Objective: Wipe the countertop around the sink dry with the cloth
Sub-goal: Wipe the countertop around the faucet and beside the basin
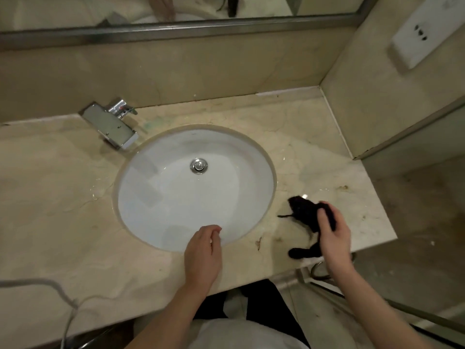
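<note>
One beige marble counter (63, 197) carries a round white sink (176, 202) with a chrome drain (198, 165), and a chrome faucet (110, 124) stands at its far left rim. Right of the sink, the black cloth (305, 212) lies bunched on the counter near the front edge, gripped by the right hand (333, 235). Over the sink's near rim hangs the left hand (202, 255), fingers loosely curled, holding nothing.

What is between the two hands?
In the head view, only bare countertop with a small brown stain lies between the left hand and the right hand, which grips the cloth.
</note>
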`<state>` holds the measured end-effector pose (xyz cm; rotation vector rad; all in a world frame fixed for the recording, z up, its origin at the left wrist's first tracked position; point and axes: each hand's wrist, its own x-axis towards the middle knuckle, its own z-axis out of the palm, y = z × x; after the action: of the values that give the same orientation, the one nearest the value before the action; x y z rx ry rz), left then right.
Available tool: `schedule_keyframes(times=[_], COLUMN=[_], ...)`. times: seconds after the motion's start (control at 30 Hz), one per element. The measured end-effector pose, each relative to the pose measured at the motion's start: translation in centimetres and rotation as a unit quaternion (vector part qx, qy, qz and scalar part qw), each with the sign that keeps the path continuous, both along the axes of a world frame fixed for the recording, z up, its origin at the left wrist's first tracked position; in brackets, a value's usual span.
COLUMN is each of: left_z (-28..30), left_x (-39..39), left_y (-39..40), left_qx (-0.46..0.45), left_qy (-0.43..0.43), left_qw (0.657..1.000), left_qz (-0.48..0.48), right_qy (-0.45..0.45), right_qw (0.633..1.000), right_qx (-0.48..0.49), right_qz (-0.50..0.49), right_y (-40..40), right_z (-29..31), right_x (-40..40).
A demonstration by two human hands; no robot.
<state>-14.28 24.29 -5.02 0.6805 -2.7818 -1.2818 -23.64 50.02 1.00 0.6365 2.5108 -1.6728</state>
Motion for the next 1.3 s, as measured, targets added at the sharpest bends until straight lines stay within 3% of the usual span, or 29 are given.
schedule_keyframes(times=[0.17, 0.27, 0.5, 0.63, 0.9, 1.07, 1.2, 1.3], left_z=[-0.5, -0.9, -1.7, -1.6, -1.4, -1.5, -1.5, -1.6], left_x=[-5.3, -7.2, -7.4, -8.1, -7.9, -7.8, -7.7, -7.6], left_y=[5.0, 9.0, 11.5, 12.2, 12.1, 11.9, 11.9, 11.8], left_qx=[0.06, 0.079, -0.023, -0.043, -0.07, -0.069, -0.049, -0.041], left_qy=[-0.04, -0.052, -0.03, -0.053, -0.054, -0.05, -0.051, -0.056], left_qw=[0.996, 0.995, 0.999, 0.997, 0.996, 0.996, 0.996, 0.996], left_qz=[-0.059, -0.035, 0.02, 0.026, 0.029, 0.032, 0.055, 0.058], right_qy=[0.027, 0.043, 0.057, 0.084, 0.176, 0.176, 0.208, 0.228], right_qw=[0.995, 0.992, 0.962, 0.964, 0.94, 0.908, 0.929, 0.939], right_qx=[0.072, 0.097, 0.259, 0.248, 0.184, 0.098, 0.086, 0.137], right_qz=[-0.064, -0.074, 0.064, 0.054, 0.228, 0.367, 0.293, 0.219], right_y=[7.9, 11.6, 13.7, 8.5, -5.4, -7.7, -3.5, 1.4], right_z=[-1.4, -2.0, -6.3, -7.6, -8.2, -6.9, -3.5, -2.1], right_x=[-4.1, -6.3, -8.2, -9.5, -9.4, -10.3, -12.6, -16.6])
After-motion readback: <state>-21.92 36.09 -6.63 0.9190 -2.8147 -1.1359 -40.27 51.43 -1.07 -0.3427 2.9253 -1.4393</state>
